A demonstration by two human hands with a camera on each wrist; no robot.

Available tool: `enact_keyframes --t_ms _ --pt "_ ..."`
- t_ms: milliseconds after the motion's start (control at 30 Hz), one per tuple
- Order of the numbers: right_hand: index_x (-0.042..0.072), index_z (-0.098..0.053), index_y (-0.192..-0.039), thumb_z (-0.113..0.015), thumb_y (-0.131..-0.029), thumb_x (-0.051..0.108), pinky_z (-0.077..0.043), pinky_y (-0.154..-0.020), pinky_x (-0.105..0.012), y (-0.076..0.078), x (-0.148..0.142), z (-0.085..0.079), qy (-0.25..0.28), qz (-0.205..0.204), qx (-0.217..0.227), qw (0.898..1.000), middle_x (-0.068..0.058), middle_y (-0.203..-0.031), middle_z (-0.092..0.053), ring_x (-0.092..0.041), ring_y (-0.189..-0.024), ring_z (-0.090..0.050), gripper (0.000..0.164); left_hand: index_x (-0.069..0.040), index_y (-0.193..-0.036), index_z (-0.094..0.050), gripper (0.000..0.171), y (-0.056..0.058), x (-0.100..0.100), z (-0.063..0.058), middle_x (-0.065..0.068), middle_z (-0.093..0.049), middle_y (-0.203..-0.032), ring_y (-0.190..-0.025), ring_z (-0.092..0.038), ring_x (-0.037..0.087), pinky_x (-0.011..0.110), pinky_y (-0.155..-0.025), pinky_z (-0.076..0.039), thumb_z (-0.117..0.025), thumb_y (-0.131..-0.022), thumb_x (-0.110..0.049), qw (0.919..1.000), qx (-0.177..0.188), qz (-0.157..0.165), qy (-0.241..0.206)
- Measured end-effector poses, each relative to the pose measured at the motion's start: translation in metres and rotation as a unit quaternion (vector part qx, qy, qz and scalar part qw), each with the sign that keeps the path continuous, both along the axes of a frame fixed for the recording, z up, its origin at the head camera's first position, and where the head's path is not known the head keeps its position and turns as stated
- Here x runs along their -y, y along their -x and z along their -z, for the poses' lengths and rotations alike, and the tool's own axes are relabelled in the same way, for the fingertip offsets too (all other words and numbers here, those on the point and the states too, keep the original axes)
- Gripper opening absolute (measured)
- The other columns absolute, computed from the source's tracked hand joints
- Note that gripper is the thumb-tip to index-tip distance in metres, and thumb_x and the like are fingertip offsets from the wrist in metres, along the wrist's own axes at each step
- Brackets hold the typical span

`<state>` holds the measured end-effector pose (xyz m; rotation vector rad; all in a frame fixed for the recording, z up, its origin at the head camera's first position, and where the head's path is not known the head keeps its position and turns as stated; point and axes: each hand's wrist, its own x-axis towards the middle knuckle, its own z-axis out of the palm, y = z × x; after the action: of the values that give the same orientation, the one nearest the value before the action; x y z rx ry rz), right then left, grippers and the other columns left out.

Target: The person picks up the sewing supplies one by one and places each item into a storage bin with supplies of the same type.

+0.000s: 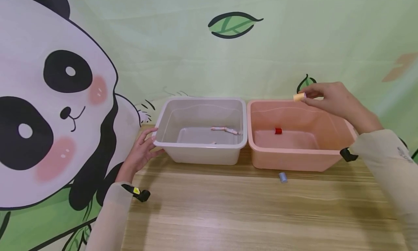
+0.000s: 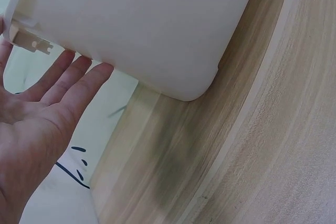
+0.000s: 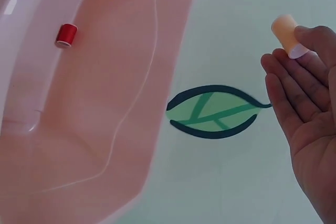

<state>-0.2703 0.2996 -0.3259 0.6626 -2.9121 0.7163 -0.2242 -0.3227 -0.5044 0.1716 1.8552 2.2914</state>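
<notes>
In the head view my right hand (image 1: 336, 98) is raised over the far rim of the pink bin (image 1: 294, 154). Thumb and fingertips pinch a pale orange spool of thread (image 3: 286, 32), its white end visible in the right wrist view. Down on the bin's floor lies a red spool of thread (image 1: 278, 131). My left hand (image 1: 140, 153) is at the left end of the off-white bin (image 1: 202, 154); the left wrist view has its fairly straight fingers (image 2: 86, 80) touching the outer wall. A light blue spool (image 1: 283, 177) sits on the table before the pink bin.
Inside the off-white bin lie some small pinkish-white stick-like pieces (image 1: 225, 129). Both bins stand side by side at the back of a wooden table (image 1: 209, 207), against a green cloth backdrop (image 1: 183, 36) printed with a panda and leaves.
</notes>
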Motion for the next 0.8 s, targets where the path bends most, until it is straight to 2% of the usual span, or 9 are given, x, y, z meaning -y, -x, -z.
enact_keyframes --t_ms 233,467,533,800 --pt "0.008 -0.067 -0.129 -0.068 -0.099 0.032 -0.049 -0.094 -0.057 0.016 -0.008 0.009 0.014 0.025 0.043 0.999 -0.018 -0.119 -0.071 -0.036 -0.110 -0.065 0.039 -0.024 -0.142 -0.046 0.033 0.000 0.000 0.000 0.010 -0.047 -0.145 -0.127 -0.058 0.026 0.043 -0.091 -0.058 -0.049 -0.109 -0.020 1.0000 0.004 -0.008 0.001" --pt "0.015 -0.064 -0.135 -0.066 -0.098 0.046 -0.052 -0.093 -0.042 0.029 -0.010 0.019 0.046 0.055 0.116 0.991 -0.012 -0.128 -0.067 -0.030 -0.116 -0.062 0.048 -0.025 -0.142 -0.046 0.034 0.001 -0.002 0.001 0.009 -0.041 -0.148 -0.124 -0.060 0.023 0.045 -0.092 -0.057 -0.050 -0.109 -0.022 0.9998 0.009 -0.015 0.007" --pt "0.016 -0.062 -0.137 -0.065 -0.097 0.048 -0.052 -0.094 -0.042 0.031 -0.010 0.023 0.056 0.058 0.131 0.988 -0.012 -0.130 -0.066 -0.029 -0.118 -0.061 0.052 -0.026 -0.141 -0.046 0.033 0.001 -0.003 0.001 0.007 -0.041 -0.147 -0.124 -0.060 0.022 0.044 -0.092 -0.058 -0.050 -0.109 -0.022 0.9998 0.011 -0.016 0.009" --pt "0.014 -0.060 -0.140 -0.064 -0.099 0.044 -0.052 -0.090 -0.026 0.045 -0.012 0.038 0.067 0.057 0.158 0.984 -0.014 -0.136 -0.061 -0.031 -0.120 -0.059 0.050 -0.025 -0.142 -0.046 0.033 0.001 -0.001 0.001 0.007 -0.047 -0.142 -0.122 -0.060 0.022 0.044 -0.092 -0.057 -0.048 -0.110 -0.020 0.9999 0.009 -0.012 0.000"
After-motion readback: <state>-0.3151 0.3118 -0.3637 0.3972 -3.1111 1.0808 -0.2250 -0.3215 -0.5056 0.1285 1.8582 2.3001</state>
